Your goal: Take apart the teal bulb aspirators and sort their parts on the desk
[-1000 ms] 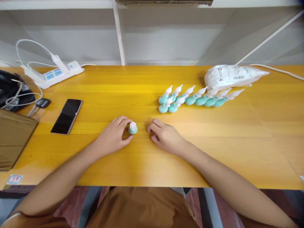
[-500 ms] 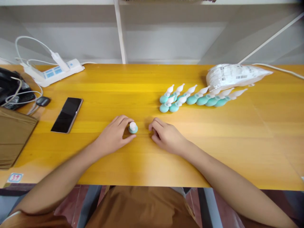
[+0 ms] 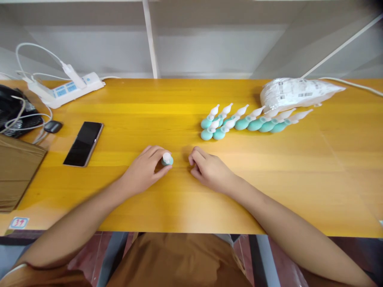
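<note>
**Left hand pinching one teal bulb**

The left hand is pinching a single small teal bulb with a white tip between thumb and fingers, holding it on the table near the middle. The right hand is resting just to its right, fingers curling loosely closed. Farther right, about nine matching bulbs are lying in two rows, just beside one white plastic bag. One phone is lying at left.

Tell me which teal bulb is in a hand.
The lone teal bulb held by the left hand; the other bulbs sit grouped by the white bag.
</note>
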Demonstrator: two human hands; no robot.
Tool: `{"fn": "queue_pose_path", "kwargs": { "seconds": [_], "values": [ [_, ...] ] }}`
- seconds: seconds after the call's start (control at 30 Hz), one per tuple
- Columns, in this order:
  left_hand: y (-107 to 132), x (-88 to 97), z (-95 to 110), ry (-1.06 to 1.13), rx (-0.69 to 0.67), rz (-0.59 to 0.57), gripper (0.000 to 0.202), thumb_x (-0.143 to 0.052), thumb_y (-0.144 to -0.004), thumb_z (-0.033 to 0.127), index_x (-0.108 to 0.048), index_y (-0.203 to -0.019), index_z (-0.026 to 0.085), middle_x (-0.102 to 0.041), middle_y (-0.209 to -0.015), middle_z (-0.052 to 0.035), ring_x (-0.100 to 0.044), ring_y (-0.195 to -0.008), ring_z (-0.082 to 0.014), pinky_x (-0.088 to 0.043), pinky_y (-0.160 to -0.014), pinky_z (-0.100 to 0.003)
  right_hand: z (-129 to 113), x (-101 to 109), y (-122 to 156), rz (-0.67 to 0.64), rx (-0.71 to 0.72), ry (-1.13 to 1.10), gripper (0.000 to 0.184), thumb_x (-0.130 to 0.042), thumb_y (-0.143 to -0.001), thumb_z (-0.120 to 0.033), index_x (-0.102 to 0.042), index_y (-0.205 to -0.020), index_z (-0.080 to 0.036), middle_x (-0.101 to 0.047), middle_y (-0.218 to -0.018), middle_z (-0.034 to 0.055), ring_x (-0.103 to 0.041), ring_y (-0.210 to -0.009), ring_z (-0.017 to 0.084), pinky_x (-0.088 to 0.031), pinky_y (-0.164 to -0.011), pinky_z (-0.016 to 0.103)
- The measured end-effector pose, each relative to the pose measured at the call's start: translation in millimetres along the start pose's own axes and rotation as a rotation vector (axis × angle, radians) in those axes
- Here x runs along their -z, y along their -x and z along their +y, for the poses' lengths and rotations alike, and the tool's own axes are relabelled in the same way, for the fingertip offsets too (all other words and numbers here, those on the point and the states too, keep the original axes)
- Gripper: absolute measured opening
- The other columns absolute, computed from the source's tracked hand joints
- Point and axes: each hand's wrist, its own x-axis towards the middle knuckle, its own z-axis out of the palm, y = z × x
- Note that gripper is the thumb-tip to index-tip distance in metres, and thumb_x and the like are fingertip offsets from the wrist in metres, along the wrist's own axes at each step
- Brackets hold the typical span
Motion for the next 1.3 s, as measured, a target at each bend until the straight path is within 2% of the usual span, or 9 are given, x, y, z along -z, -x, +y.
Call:
{"fn": "queue_pose_path", "kwargs": {
  "seconds": [0.17, 0.37, 0.57, 0.67, 0.8, 0.9, 1.0, 1.13, 1.3],
  "values": [
    [0.2, 3.3, 4.7, 0.004, 0.007, -0.010, 0.023, -0.061, -0.113, 0.041, -0.069, -0.120, 0.021, -0.078, -0.121, -0.0119, -0.069, -0.115, -0.0336, -0.056, -0.105, -0.051, 1.7, -1.9, -0.1, 0.037, 0.054, -0.009, 0.023, -0.054, -0.092, -0.005, -0.051, -0.102, -0.026, -0.067, -0.100, 0.0039, -0.056, -0.073, 0.018, -0.042, -0.068, 0.030],
    [3.8, 8.4, 14.4, 0.005, -0.048, 0.039, 0.008, -0.055, -0.106, 0.026, -0.061, -0.102, 0.021, -0.067, -0.098, -0.0059, -0.063, -0.092, -0.0250, -0.053, -0.087, -0.040, -0.4, -2.1, 0.9, 0.089, 0.088, -0.038, 0.021, -0.059, -0.093, -0.006, -0.053, -0.095, -0.026, -0.067, -0.092, 0.0011, -0.057, -0.072, 0.017, -0.041, -0.066, 0.028],
    [5.6, 8.4, 15.3, 0.030, -0.036, 0.001, 0.021, -0.054, -0.105, 0.025, -0.069, -0.119, 0.020, -0.063, -0.105, -0.0050, -0.063, -0.091, -0.0213, -0.052, -0.085, -0.036, -5.7, 0.0, 2.5, 0.095, 0.079, -0.102, 0.024, -0.052, -0.100, -0.005, -0.061, -0.112, -0.024, -0.075, -0.107, 0.0049, -0.069, -0.080, 0.017, -0.050, -0.074, 0.028],
    [6.5, 6.0, 14.6, 0.049, -0.015, -0.038, 0.029, -0.057, -0.106, 0.028, -0.072, -0.130, 0.022, -0.059, -0.107, -0.0042, -0.063, -0.089, -0.0198, -0.053, -0.084, -0.036, -5.3, -1.4, 2.5, 0.127, 0.075, -0.050, 0.019, -0.053, -0.101, -0.007, -0.062, -0.109, -0.023, -0.073, -0.103, 0.0061, -0.066, -0.076, 0.018, -0.049, -0.069, 0.029],
    [6.5, 5.5, 15.8, 0.088, -0.030, -0.041, 0.026, -0.059, -0.106, 0.028, -0.073, -0.127, 0.022, -0.060, -0.112, -0.0056, -0.064, -0.095, -0.0203, -0.055, -0.088, -0.036, -4.5, -3.7, 2.6, 0.149, 0.058, -0.026, 0.019, -0.054, -0.100, -0.008, -0.063, -0.111, -0.021, -0.072, -0.101, 0.0060, -0.060, -0.070, 0.017, -0.044, -0.064, 0.029],
    [5.5, 7.0, 17.1, 0.139, -0.019, -0.056, 0.016, -0.058, -0.105, 0.026, -0.070, -0.113, 0.020, -0.064, -0.106, -0.0043, -0.064, -0.090, -0.0195, -0.053, -0.083, -0.035, -7.5, -2.2, 2.6, 0.119, 0.008, -0.163, 0.019, -0.056, -0.101, -0.010, -0.062, -0.114, -0.022, -0.069, -0.090, 0.0009, -0.057, -0.066, 0.015, -0.042, -0.064, 0.028],
    [4.9, 6.0, 17.4, 0.173, 0.011, -0.108, 0.012, -0.060, -0.104, 0.029, -0.060, -0.095, 0.021, -0.061, -0.086, 0.0009, -0.058, -0.076, -0.0172, -0.045, -0.072, -0.032, -13.0, -0.2, 1.4, 0.022, -0.069, -0.473, 0.002, -0.061, -0.108, -0.023, -0.062, -0.108, -0.023, -0.058, -0.075, -0.0060, -0.052, -0.060, 0.012, -0.041, -0.060, 0.026],
    [5.5, -0.4, 16.1, 0.219, -0.001, -0.134, 0.014, -0.069, -0.103, 0.034, -0.062, -0.099, 0.022, -0.065, -0.090, 0.0005, -0.063, -0.080, -0.0180, -0.046, -0.074, -0.031, -19.4, -2.0, -1.2, -0.015, -0.164, -0.817, 0.025, -0.073, -0.107, -0.042, -0.064, -0.095, -0.023, -0.058, -0.072, -0.0062, -0.047, -0.059, 0.011, -0.037, -0.056, 0.025],
    [8.2, -5.6, 16.0, 0.219, -0.019, -0.116, 0.019, -0.076, -0.102, 0.037, -0.065, -0.104, 0.022, -0.067, -0.093, -0.0001, -0.065, -0.082, -0.0191, -0.046, -0.075, -0.031, -24.1, -7.5, -2.2, 0.050, -0.255, -0.937, 0.029, -0.082, -0.101, -0.045, -0.067, -0.092, -0.022, -0.061, -0.073, -0.0055, -0.046, -0.059, 0.010, -0.036, -0.056, 0.025]
  ]
}}
